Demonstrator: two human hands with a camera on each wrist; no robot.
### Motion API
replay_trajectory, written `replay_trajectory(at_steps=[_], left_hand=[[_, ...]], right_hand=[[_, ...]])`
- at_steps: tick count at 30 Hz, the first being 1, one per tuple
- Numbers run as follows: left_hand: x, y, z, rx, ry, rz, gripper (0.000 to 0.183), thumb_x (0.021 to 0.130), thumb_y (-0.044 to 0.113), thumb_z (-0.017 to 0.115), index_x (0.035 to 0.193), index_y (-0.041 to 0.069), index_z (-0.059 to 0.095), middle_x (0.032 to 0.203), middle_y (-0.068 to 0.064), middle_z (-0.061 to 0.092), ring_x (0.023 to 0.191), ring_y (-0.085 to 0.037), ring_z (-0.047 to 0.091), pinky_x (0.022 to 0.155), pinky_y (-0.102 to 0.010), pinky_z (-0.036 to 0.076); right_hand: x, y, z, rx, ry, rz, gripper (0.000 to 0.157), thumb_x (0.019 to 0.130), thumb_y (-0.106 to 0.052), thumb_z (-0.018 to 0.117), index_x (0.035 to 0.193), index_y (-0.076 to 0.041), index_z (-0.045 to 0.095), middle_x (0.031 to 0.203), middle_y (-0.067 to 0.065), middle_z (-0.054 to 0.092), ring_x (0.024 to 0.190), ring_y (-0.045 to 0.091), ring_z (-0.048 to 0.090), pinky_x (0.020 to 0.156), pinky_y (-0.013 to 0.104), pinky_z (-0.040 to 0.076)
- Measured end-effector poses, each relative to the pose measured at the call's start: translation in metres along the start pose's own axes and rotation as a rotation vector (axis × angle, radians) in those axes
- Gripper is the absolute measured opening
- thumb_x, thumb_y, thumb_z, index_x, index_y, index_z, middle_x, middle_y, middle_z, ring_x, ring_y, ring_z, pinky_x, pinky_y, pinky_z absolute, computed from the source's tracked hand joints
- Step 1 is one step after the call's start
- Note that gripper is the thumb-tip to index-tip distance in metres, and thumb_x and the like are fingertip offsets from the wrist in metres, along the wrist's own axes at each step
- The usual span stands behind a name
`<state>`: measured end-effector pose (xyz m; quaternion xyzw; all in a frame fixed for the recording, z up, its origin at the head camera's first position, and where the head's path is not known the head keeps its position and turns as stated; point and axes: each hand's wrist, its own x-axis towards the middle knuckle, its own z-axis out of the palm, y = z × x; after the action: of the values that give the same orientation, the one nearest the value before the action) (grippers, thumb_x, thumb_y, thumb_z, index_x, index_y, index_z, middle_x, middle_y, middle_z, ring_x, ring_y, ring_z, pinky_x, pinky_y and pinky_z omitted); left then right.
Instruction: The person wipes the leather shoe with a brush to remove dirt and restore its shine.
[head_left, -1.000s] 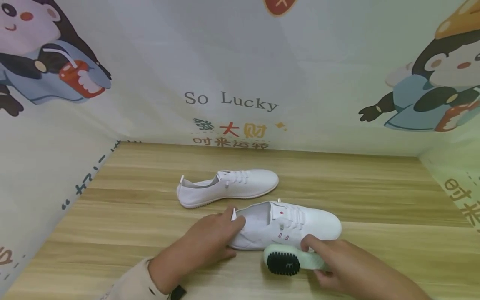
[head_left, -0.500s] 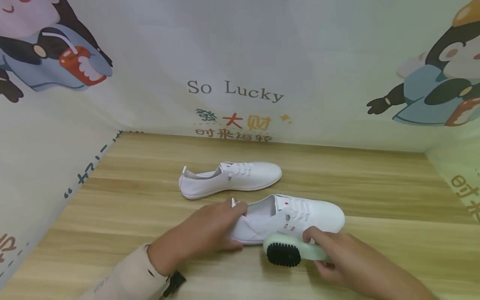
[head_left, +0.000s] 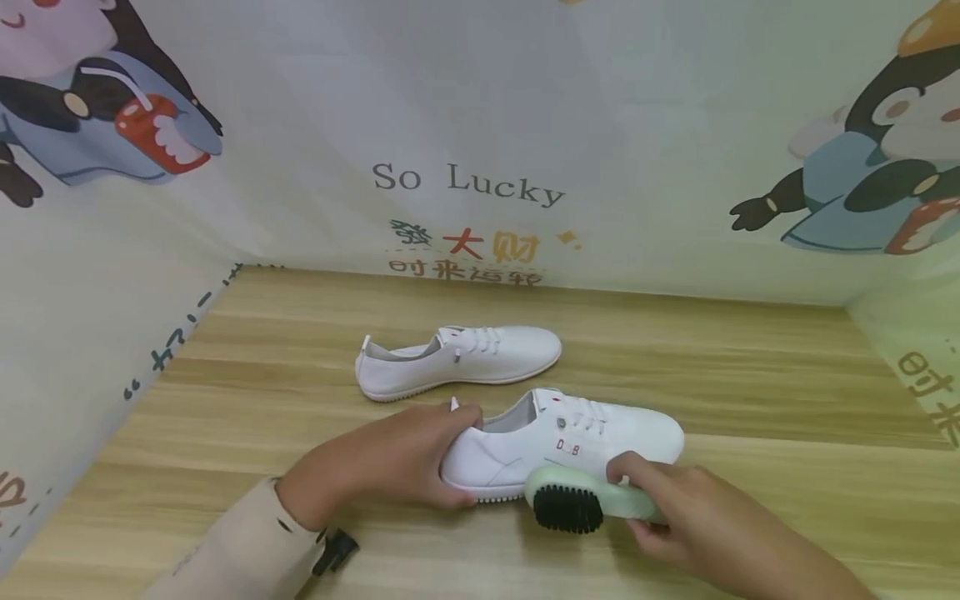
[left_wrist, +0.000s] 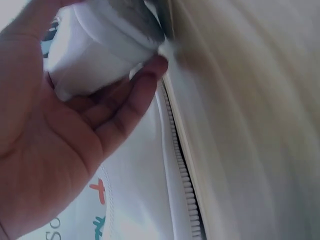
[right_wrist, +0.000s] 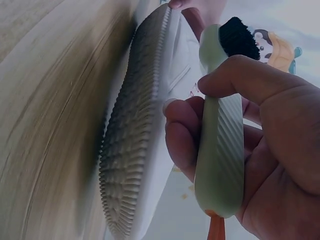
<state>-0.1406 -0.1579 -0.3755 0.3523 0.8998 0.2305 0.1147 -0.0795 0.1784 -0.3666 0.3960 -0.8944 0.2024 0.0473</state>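
My left hand (head_left: 397,450) grips the heel of the nearer white shoe (head_left: 502,460), thumb at the collar. This shoe points right and has red letters on its side. Its ridged sole (right_wrist: 132,135) faces the right wrist camera, tilted away from the tabletop. In my right hand (head_left: 678,510) is a pale green shoe brush (right_wrist: 217,155), held by its handle. The black bristles (head_left: 567,508) face away from the shoe, toward the head camera. The brush head overlaps the shoe's lower side; whether they touch I cannot tell. In the left wrist view, fingers curl under the heel (left_wrist: 95,55).
A second white shoe (head_left: 465,367) rests upright behind the first, toe also to the right. The wood-grain tabletop (head_left: 712,375) meets a pale printed cloth (head_left: 637,192) at the back and both sides. A black strap end (head_left: 336,552) hangs by the left sleeve.
My left hand has tipped the nearer shoe, so more of its side and sole edge shows and less of the inside. The brush keeps nearly the same pose. The head view has shifted slightly.
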Motion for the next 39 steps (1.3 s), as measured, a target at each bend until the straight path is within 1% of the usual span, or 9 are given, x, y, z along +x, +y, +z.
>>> replay_trajectory(at_steps=[7, 9, 14, 21, 26, 31, 34, 36, 39], left_hand=[[-0.001, -0.007, -0.005, -0.123, -0.063, 0.042, 0.048, 0.07, 0.038, 0.087, 0.102, 0.029, 0.053, 0.09, 0.015, 0.059, 0.084, -0.004, 0.056, 0.074, -0.022, 0.047], [-0.001, -0.008, -0.006, -0.159, -0.075, 0.037, 0.049, 0.07, 0.038, 0.088, 0.104, 0.029, 0.053, 0.092, 0.014, 0.06, 0.085, -0.005, 0.056, 0.075, -0.022, 0.047], [-0.002, -0.009, -0.008, -0.19, -0.099, -0.018, 0.06, 0.074, 0.041, 0.085, 0.121, 0.032, 0.05, 0.107, 0.014, 0.06, 0.096, -0.005, 0.056, 0.085, -0.024, 0.046], [-0.001, -0.007, -0.007, -0.231, -0.142, -0.107, 0.073, 0.076, 0.046, 0.081, 0.137, 0.035, 0.042, 0.12, 0.008, 0.061, 0.104, -0.006, 0.057, 0.096, -0.028, 0.044], [-0.001, -0.006, -0.008, -0.238, -0.15, -0.108, 0.077, 0.078, 0.046, 0.08, 0.143, 0.036, 0.038, 0.127, 0.005, 0.06, 0.11, -0.006, 0.056, 0.102, -0.031, 0.042], [-0.002, -0.008, -0.008, -0.229, -0.165, -0.102, 0.068, 0.08, 0.048, 0.079, 0.134, 0.033, 0.041, 0.117, 0.008, 0.06, 0.105, -0.006, 0.057, 0.098, -0.027, 0.042], [-0.002, -0.01, -0.008, -0.24, -0.172, -0.1, 0.063, 0.08, 0.048, 0.079, 0.129, 0.032, 0.043, 0.109, 0.009, 0.06, 0.098, -0.007, 0.057, 0.09, -0.026, 0.044], [-0.001, -0.011, -0.008, -0.259, -0.175, -0.101, 0.06, 0.08, 0.047, 0.079, 0.126, 0.032, 0.043, 0.105, 0.008, 0.06, 0.095, -0.008, 0.057, 0.086, -0.026, 0.045], [-0.001, -0.013, -0.009, -0.277, -0.18, -0.096, 0.059, 0.08, 0.046, 0.08, 0.124, 0.031, 0.044, 0.101, 0.007, 0.06, 0.092, -0.009, 0.057, 0.082, -0.025, 0.046]], right_hand=[[0.0, -0.008, -0.01, 0.081, -0.111, 0.111, 0.042, 0.088, -0.01, 0.073, 0.123, -0.02, 0.052, 0.071, -0.02, 0.048, 0.059, -0.009, 0.039, 0.053, 0.013, 0.04], [0.0, -0.008, -0.011, 0.056, -0.069, 0.08, 0.044, 0.086, -0.009, 0.073, 0.123, -0.019, 0.052, 0.07, -0.02, 0.046, 0.059, -0.009, 0.038, 0.053, 0.011, 0.039], [0.001, -0.007, -0.009, -0.064, 0.107, 0.007, 0.05, 0.076, -0.006, 0.078, 0.119, -0.016, 0.055, 0.075, -0.014, 0.057, 0.062, -0.009, 0.039, 0.053, 0.008, 0.036], [0.002, -0.008, -0.012, -0.134, 0.185, 0.078, 0.048, 0.074, -0.007, 0.08, 0.115, -0.015, 0.056, 0.075, -0.007, 0.062, 0.06, -0.008, 0.041, 0.052, 0.01, 0.038], [0.004, -0.008, -0.013, -0.171, 0.254, 0.088, 0.041, 0.078, -0.006, 0.077, 0.114, -0.011, 0.057, 0.076, -0.006, 0.063, 0.06, -0.006, 0.042, 0.051, 0.011, 0.038], [0.004, -0.008, -0.012, -0.201, 0.269, 0.067, 0.027, 0.091, -0.015, 0.072, 0.114, -0.013, 0.058, 0.092, -0.004, 0.069, 0.072, 0.001, 0.057, 0.06, 0.019, 0.05], [0.004, -0.008, -0.01, -0.224, 0.245, 0.057, 0.033, 0.089, -0.013, 0.074, 0.118, -0.017, 0.06, 0.102, -0.004, 0.069, 0.08, 0.007, 0.064, 0.067, 0.025, 0.056], [0.004, -0.008, -0.008, -0.255, 0.232, 0.054, 0.025, 0.099, -0.027, 0.064, 0.122, -0.02, 0.061, 0.105, -0.004, 0.067, 0.082, 0.01, 0.065, 0.068, 0.028, 0.057], [0.005, -0.01, -0.005, -0.293, 0.222, 0.072, 0.029, 0.099, -0.035, 0.062, 0.125, -0.022, 0.062, 0.102, -0.005, 0.064, 0.078, 0.007, 0.059, 0.065, 0.028, 0.054]])
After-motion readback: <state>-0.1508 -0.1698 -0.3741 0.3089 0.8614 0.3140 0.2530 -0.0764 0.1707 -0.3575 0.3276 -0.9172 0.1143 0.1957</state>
